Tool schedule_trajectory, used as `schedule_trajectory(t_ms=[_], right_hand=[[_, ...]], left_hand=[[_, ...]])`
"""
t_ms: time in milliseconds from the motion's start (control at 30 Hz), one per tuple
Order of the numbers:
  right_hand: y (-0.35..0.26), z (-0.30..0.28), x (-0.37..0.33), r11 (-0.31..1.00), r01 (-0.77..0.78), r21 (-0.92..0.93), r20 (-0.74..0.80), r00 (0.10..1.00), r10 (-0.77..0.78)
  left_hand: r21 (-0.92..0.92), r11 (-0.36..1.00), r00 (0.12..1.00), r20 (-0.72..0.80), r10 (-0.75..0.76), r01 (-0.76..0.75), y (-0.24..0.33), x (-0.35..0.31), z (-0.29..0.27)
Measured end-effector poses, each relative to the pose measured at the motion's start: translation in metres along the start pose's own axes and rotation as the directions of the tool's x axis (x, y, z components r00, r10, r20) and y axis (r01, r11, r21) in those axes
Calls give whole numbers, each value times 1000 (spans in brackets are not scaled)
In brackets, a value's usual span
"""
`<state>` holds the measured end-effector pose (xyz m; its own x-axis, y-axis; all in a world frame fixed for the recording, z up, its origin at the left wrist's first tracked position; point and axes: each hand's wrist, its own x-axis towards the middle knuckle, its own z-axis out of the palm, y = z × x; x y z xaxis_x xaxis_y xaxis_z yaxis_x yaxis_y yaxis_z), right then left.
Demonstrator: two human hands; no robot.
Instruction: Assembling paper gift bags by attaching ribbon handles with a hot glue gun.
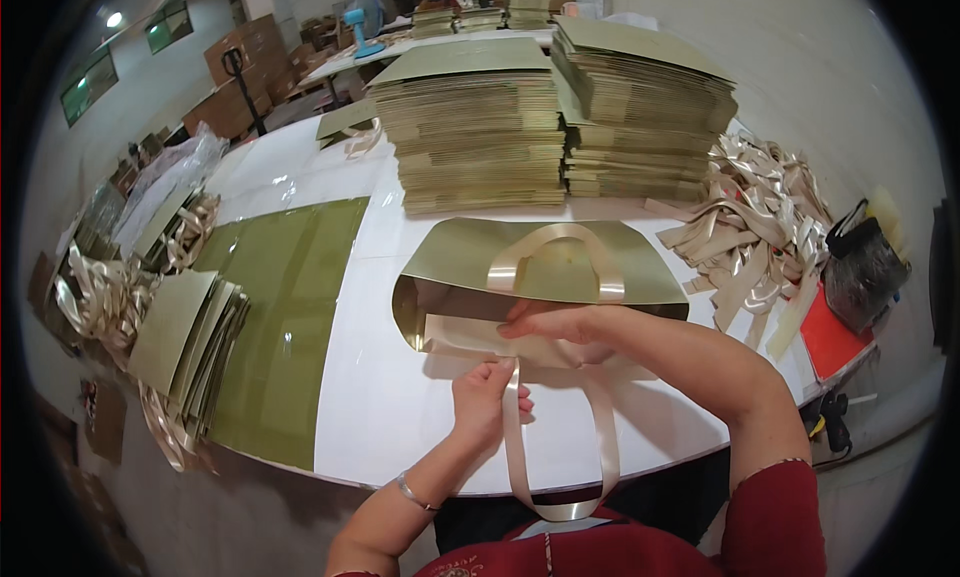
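A gold-green paper bag [440, 247] lies on the white table in front of me, its mouth facing me. One satin ribbon handle [555, 235] arches over its far panel. A second ribbon handle [607, 427] hangs from the near edge in a loop past the table's front edge. My left hand [485, 397] is closed at the bag's near edge, pinching the left strand of that near ribbon. My right hand [555, 324] reaches into the bag's mouth against the pale inner flap [455, 337]. Its fingertips are partly hidden inside the bag, and what they hold is not visible.
Tall stacks of flat bags [470, 127] stand behind the bag. Loose beige ribbons [760, 217] are heaped at the right, near a red sheet [832, 337] and a black container [868, 262]. Leftward are an olive sheet [290, 317] and finished ribbon-handled bags [180, 337].
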<state>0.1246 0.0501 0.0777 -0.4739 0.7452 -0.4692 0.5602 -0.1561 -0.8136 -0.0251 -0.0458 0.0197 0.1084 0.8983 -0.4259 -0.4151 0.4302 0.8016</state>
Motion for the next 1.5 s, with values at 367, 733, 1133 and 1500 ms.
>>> schedule_trajectory(t_ms=[367, 733, 1133, 1500], right_hand=[[41, 15, 14, 999, 7, 36, 140, 990, -12], [71, 16, -18, 864, 388, -320, 10, 913, -407], [128, -67, -123, -249, 74, -966, 186, 866, -465], [173, -12, -173, 635, 289, -717, -341, 648, -681]], left_hand=[[20, 998, 984, 167, -58, 56, 0, 8, -8], [783, -289, 579, 608, 543, -552, 17, 17, -37], [430, -479, 275, 891, 361, -765, 10, 28, -8], [543, -405, 304, 799, 519, -736, -1, 24, 10]])
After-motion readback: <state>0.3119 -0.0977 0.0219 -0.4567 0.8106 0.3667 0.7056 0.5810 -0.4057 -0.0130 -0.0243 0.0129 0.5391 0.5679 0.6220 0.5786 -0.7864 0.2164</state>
